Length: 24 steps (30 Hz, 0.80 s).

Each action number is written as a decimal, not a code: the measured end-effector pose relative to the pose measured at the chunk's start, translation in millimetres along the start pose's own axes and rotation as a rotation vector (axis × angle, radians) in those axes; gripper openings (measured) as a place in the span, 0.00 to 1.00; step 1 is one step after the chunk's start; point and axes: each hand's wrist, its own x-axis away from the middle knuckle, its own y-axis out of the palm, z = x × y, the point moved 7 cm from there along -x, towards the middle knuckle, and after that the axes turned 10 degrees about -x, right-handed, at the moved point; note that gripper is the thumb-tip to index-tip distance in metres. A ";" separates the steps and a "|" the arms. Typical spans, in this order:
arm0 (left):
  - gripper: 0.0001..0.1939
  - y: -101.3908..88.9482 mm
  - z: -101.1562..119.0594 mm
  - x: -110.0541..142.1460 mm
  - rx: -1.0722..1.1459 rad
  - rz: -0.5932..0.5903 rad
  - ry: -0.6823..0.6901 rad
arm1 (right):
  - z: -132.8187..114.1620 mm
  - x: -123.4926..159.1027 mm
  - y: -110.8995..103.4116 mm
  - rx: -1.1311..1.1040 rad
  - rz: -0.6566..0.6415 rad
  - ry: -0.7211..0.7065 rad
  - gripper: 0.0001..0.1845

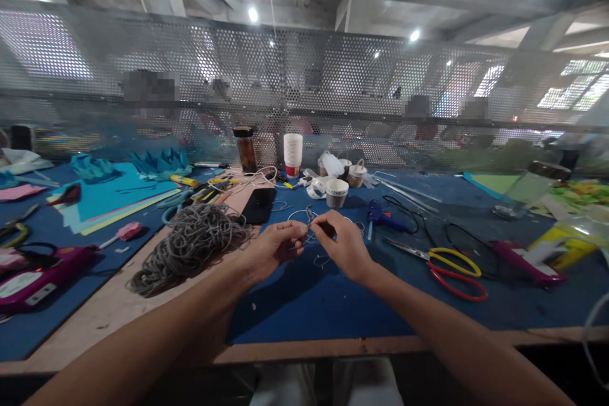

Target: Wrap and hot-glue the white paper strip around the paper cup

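Both hands meet over the blue mat [295, 317], fingertips almost touching. My left hand [280, 242] is closed in a pinch on thin grey cord [311, 210]. From the other side my right hand [340, 242] pinches the same cord, its thumb and forefinger pressed together. Loops of the cord show behind and below the fingertips; the exact spot they grip is partly hidden. To the left of my left hand lies a big tangled heap of grey cord [190, 244]. Scissors [438, 266] with one yellow and one red handle lie right of my right hand.
Behind the hands stand a small paper cup [337, 193], stacked white cups [293, 155] and a dark-lidded jar [245, 149]. A black phone [258, 205] lies by the cord heap. A blue glue gun [387, 216] is at right, a purple power strip [528, 261] farther right. A perforated metal screen [304, 89] closes the back.
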 end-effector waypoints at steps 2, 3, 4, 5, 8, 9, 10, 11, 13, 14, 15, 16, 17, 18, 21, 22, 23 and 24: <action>0.08 -0.4 1.2 0.2 0.000 0.016 0.010 | -2.6 1.7 2.1 0.088 -0.016 -0.035 0.08; 0.08 -1.0 1.8 0.3 -0.002 0.027 0.018 | -4.2 2.7 3.1 0.139 -0.024 -0.055 0.09; 0.08 -1.9 2.2 0.3 -0.007 0.039 0.026 | -6.1 3.7 4.3 0.193 -0.035 -0.080 0.09; 0.08 -3.1 2.6 0.4 -0.015 0.051 0.036 | -8.1 4.8 5.5 0.249 -0.045 -0.108 0.10; 0.08 -6.0 3.6 1.1 -0.059 0.085 0.073 | -13.9 7.8 8.7 0.391 -0.067 -0.198 0.11; 0.09 -6.5 4.0 1.4 -0.080 0.093 0.087 | -15.5 8.4 9.3 0.426 -0.070 -0.225 0.11; 0.09 -6.9 4.9 1.8 -0.102 0.102 0.104 | -17.0 8.9 9.7 0.455 -0.072 -0.249 0.11; 0.09 -6.9 5.5 2.2 -0.125 0.109 0.116 | -18.4 9.3 10.0 0.479 -0.073 -0.270 0.11; 0.09 -7.2 7.3 2.7 -0.171 0.132 0.145 | -21.1 9.6 10.4 0.518 -0.079 -0.307 0.11; 0.09 -7.5 8.5 2.8 -0.203 0.147 0.163 | -22.5 9.6 10.7 0.531 -0.085 -0.324 0.11; 0.09 -8.2 10.1 2.9 -0.240 0.164 0.185 | -23.8 9.7 10.9 0.542 -0.091 -0.338 0.11; 0.08 -8.9 11.7 2.9 -0.281 0.181 0.207 | -24.9 9.9 11.1 0.549 -0.097 -0.350 0.12; 0.08 -9.5 13.2 2.8 -0.322 0.194 0.228 | -25.9 10.1 11.4 0.552 -0.104 -0.361 0.12; 0.07 -10.0 14.3 2.5 -0.357 0.200 0.244 | -26.5 10.4 11.7 0.552 -0.110 -0.367 0.12; 0.05 -10.0 17.4 2.1 -0.478 0.194 0.281 | -25.5 10.5 11.2 0.528 -0.111 -0.353 0.12; 0.05 -9.1 18.8 2.4 -0.538 0.187 0.294 | -23.8 9.8 10.2 0.503 -0.103 -0.330 0.12; 0.05 -7.6 20.3 2.8 -0.596 0.177 0.307 | -21.0 8.5 8.6 0.462 -0.095 -0.291 0.11; 0.05 -5.6 21.4 3.2 -0.639 0.159 0.316 | -17.2 6.6 6.7 0.402 -0.085 -0.240 0.10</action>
